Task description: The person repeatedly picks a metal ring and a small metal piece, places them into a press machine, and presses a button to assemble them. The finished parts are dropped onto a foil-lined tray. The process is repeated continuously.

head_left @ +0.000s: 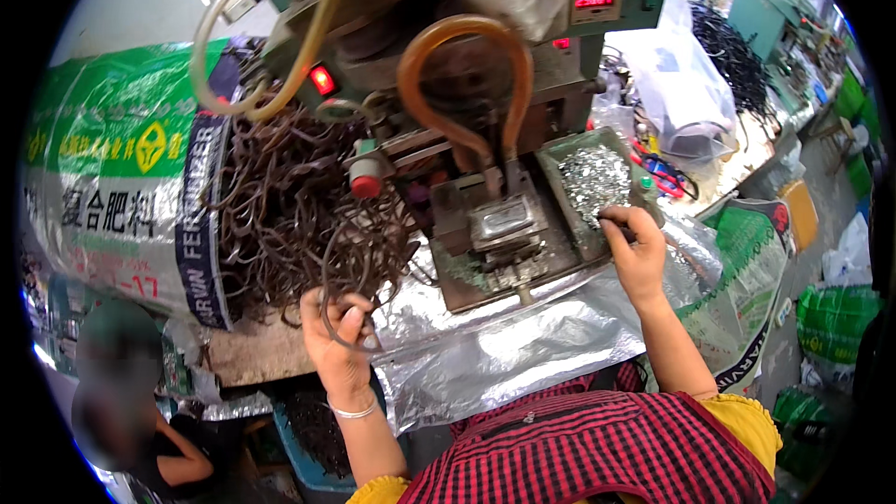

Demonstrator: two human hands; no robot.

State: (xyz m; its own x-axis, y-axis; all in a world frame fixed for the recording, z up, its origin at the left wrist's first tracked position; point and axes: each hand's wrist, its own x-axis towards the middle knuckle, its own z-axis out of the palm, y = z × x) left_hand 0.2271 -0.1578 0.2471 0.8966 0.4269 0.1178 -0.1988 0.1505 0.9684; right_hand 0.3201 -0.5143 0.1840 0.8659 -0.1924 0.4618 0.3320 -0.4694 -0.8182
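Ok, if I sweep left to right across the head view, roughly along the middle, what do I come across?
Green-and-white printed sack → tangle of dark brown strips → shiny-topped metal block → heap of small silver pieces → right hand → tan block.

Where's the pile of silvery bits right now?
Head view, right of centre: the silvery bits lie in the greenish tray beside the metal block, with the right hand at their near edge.
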